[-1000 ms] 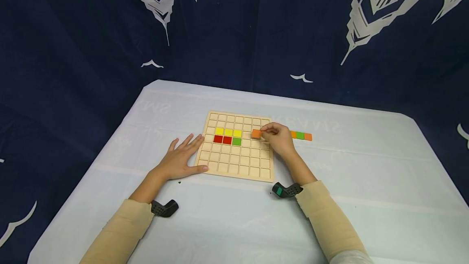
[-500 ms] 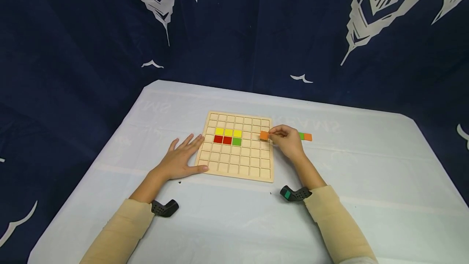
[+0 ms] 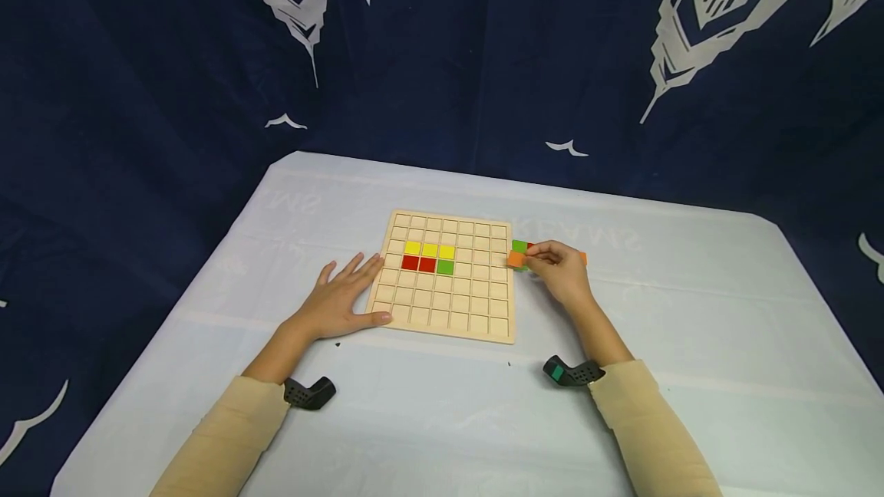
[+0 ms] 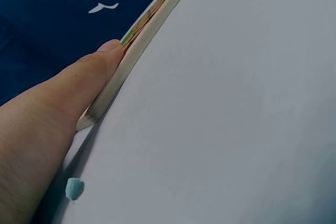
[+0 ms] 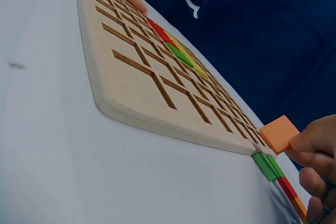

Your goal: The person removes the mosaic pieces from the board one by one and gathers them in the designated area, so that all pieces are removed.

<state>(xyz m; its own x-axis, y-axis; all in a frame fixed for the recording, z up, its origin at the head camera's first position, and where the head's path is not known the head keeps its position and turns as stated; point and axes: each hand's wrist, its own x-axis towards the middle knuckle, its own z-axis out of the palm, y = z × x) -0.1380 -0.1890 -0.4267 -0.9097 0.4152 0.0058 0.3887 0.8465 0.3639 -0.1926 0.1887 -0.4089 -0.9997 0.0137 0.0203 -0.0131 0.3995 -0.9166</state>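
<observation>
A wooden grid board (image 3: 476,302) lies on the table. My left hand (image 3: 338,299) rests at its left edge with fingers spread, the thumb (image 4: 92,72) along the near corner. Set in its squares are three yellow tiles (image 3: 430,251), two red tiles (image 3: 418,264) and a green tile (image 3: 445,268). Between thumb and fingertips my right hand (image 3: 565,273) pinches an orange tile (image 5: 280,134), held up at the board's right edge. Below that tile, green tiles (image 5: 266,167) and a red tile (image 5: 286,186) lie just beside the board. My right hand partly covers this row in the head view.
An orange tile (image 3: 584,258) peeks out past the right hand. White cloth (image 3: 428,420) covers the table, with a small dark speck (image 3: 338,344) near the left thumb. A dark blue printed curtain (image 3: 442,83) hangs behind the far edge.
My right hand has moved right, carrying the orange tile from over the board to its right edge. Green and red tiles there have come into view. The left hand has stayed still.
</observation>
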